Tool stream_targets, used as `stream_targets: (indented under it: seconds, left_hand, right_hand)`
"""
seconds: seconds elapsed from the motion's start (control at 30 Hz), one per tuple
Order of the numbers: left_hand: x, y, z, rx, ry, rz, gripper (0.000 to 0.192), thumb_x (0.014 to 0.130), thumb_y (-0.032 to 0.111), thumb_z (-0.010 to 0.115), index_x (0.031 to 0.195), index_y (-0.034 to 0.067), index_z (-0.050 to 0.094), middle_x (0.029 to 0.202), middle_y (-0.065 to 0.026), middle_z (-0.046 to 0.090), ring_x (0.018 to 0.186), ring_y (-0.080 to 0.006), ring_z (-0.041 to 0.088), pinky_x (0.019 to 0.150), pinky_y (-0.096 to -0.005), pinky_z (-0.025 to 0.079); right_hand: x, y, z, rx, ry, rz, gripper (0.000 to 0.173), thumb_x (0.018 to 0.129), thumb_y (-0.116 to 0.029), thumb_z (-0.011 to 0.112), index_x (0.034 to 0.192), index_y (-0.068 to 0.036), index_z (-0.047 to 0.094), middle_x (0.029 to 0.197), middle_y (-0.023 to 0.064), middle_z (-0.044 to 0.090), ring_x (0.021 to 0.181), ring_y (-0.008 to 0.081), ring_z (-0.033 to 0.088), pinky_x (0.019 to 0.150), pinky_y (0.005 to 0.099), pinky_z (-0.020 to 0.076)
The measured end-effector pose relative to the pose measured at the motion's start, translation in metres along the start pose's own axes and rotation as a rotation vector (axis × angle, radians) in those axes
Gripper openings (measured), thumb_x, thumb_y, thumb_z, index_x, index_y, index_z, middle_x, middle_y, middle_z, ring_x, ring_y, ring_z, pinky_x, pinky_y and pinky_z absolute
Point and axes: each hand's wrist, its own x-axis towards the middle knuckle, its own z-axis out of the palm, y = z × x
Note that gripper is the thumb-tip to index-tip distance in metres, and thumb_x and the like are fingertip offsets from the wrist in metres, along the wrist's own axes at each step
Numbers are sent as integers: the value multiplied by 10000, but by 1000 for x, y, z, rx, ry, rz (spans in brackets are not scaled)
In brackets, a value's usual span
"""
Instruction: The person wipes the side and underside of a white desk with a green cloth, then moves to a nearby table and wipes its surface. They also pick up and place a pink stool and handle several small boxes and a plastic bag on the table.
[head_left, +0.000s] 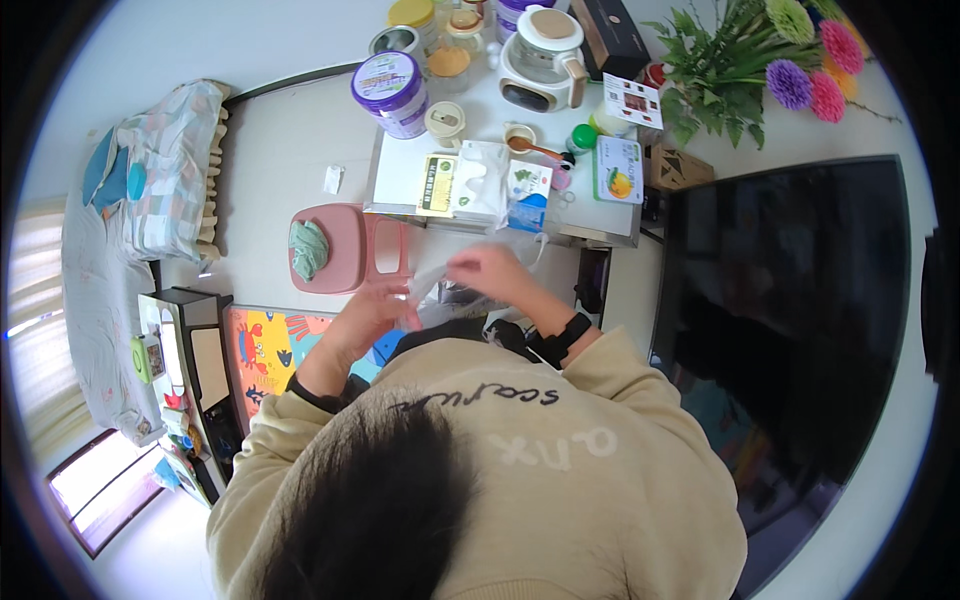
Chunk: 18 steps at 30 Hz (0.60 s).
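Note:
A thin clear plastic bag (433, 300) is stretched between my two hands, in front of my body. My left hand (377, 313) grips its left side, near the floor mat. With bent fingers, my right hand (489, 271) pinches the bag's upper part, just in front of the white cabinet (585, 225). Something dark and shiny shows through or behind the bag; I cannot tell what it is. Beyond my left hand stands a pink plastic chair (341, 259) with a crumpled green cloth (309, 251) on its seat.
On the cabinet top are a purple-lidded tub (390, 94), a lidded cup (445, 124), a tissue pack (481, 180), a small bowl with a spoon (520, 137) and an electric kettle (546, 60). A large black television (780, 337) stands on the right, below artificial flowers (790, 84).

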Motion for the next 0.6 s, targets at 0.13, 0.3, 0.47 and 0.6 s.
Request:
stream_targets:
  seconds: [0.13,0.3,0.47,0.6]
  left_hand:
    - [-1,-19,-25,83,-50,-232,202,915,199,697,967,3,697,789,-49,675,736,-129,647,703,-250,479]
    - [-5,-29,-42,196,56,-68,212,962,243,655,974,33,681,728,-9,655,700,-78,615,689,-223,456]
    - [-15,-37,-77,66,202,-14,198,994,212,615,1025,22,659,735,-16,644,673,-109,628,660,-242,482]
    - [-10,-47,-105,-10,312,51,208,1015,191,575,1124,19,622,731,-23,606,644,-137,636,643,-274,533]
  right_hand:
    - [67,0,9,664,143,188,451,870,-291,793,1167,12,638,1015,39,613,956,181,574,865,349,498]
    - [161,40,47,1167,678,648,544,850,-301,814,1254,-61,540,1183,115,514,1081,327,496,946,472,468]
    - [174,71,71,1397,909,384,317,966,-131,674,1213,34,563,1186,146,616,1076,238,623,929,347,571]
    - [148,62,71,1297,644,418,303,957,-165,696,1190,-2,591,1146,141,634,1048,244,634,914,349,579]
